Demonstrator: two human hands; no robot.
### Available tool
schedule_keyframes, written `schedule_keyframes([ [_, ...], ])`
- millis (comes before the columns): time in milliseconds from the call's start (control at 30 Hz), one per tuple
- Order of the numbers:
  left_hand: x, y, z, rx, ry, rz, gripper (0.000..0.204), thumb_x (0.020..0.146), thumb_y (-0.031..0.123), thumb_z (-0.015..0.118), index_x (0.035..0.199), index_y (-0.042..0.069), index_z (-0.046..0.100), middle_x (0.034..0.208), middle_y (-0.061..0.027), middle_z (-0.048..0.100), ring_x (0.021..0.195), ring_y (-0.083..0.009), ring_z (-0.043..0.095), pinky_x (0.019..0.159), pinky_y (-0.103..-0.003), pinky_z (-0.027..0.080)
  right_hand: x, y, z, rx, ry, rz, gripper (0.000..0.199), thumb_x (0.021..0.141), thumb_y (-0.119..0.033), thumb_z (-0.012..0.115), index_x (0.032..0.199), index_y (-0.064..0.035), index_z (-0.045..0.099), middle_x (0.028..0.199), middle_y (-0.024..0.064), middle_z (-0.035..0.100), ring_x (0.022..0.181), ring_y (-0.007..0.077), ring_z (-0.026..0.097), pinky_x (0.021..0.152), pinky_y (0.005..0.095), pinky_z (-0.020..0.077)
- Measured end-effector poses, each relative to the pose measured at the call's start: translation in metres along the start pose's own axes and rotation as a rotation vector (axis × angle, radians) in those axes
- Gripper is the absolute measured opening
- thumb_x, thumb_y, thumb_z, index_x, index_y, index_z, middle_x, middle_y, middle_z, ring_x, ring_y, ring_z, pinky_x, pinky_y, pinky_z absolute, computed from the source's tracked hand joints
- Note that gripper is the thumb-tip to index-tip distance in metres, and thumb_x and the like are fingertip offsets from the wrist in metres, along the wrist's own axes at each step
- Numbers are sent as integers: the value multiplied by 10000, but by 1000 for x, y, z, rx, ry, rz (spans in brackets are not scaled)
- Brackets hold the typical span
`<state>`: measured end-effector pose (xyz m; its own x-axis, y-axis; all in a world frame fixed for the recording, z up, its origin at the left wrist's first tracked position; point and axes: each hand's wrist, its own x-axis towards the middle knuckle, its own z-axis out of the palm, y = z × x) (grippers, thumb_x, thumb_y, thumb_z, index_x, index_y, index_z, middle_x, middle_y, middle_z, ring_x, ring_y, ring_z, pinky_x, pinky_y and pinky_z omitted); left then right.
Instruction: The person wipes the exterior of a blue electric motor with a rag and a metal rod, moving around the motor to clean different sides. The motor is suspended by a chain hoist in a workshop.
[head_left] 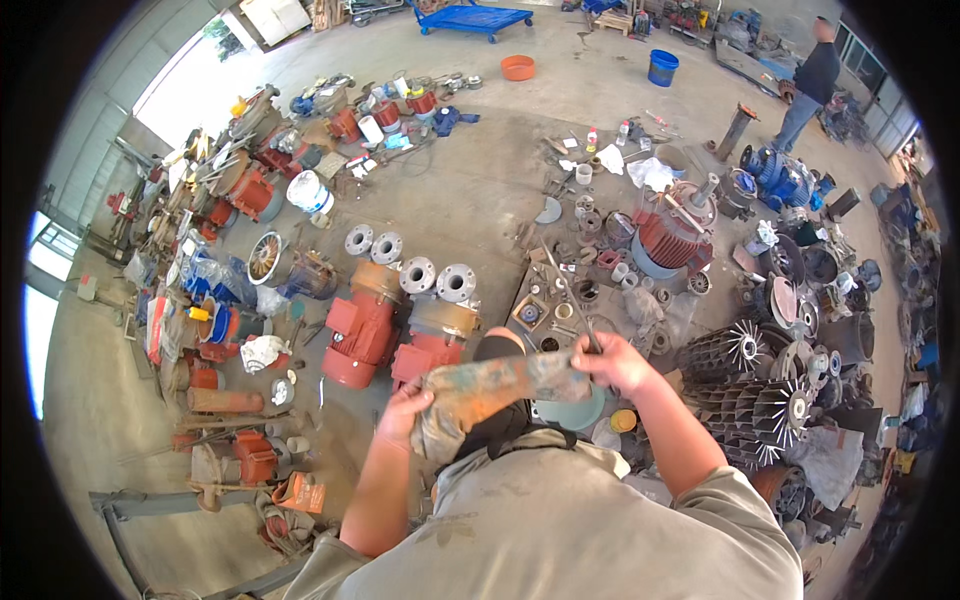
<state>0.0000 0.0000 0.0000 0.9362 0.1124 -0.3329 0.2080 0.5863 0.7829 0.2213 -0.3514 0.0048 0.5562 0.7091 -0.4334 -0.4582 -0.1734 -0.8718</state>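
Observation:
A grimy grey cloth [510, 384] with rust-brown and greenish stains is stretched between my two hands, in front of my chest. My left hand [404, 412] pinches its left end, where the fabric folds and hangs down. My right hand [612, 364] grips the other end. A long thin metal rod [566, 281] slants up and away from that right hand and seems to be held in it too. Whether the cloth is a rag or a glove, I cannot tell. Below it, a pale green basin [572, 408] is partly covered by my arms and the cloth.
Two red motors [360, 335] with round flanges [418, 275] stand ahead left. Another red motor [672, 235] is ahead right, among loose parts. Finned rotors [745, 405] pile up at right. More machinery lines the left. A person [808, 85] stands far right, near a blue bucket [663, 68].

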Motion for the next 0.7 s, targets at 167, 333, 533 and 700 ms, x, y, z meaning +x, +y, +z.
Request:
schedule_keyframes([
  [167,120,57,-13,90,-12,-73,332,961,59,684,1284,-18,678,1178,-112,744,1010,-225,731,939,-391,581,56,-90,-14,127,49,-150,192,900,-200,830,931,-156,646,749,-87,565,553,33,446,486,226,330],
  [333,251,100,-40,602,30,285,260,989,92,686,1215,-32,713,1061,-16,740,897,-106,631,863,-286,520,146,-145,-29,-109,206,-103,180,920,-190,814,957,-130,647,750,-73,567,584,36,456,512,235,379],
  [533,445,144,-143,1011,326,114,401,1027,339,644,1142,-32,741,1021,-163,765,955,-256,709,885,-363,532,386,-186,-78,-272,172,-160,169,938,-188,788,995,-84,667,847,-48,616,766,63,534,719,251,449],
  [700,613,192,-214,1097,317,-252,561,1035,471,601,1142,-68,717,1090,-296,729,1055,-393,717,935,-437,529,601,-250,-137,-322,260,-9,169,984,-213,729,1021,-67,651,813,-25,620,684,79,558,603,265,462],
])
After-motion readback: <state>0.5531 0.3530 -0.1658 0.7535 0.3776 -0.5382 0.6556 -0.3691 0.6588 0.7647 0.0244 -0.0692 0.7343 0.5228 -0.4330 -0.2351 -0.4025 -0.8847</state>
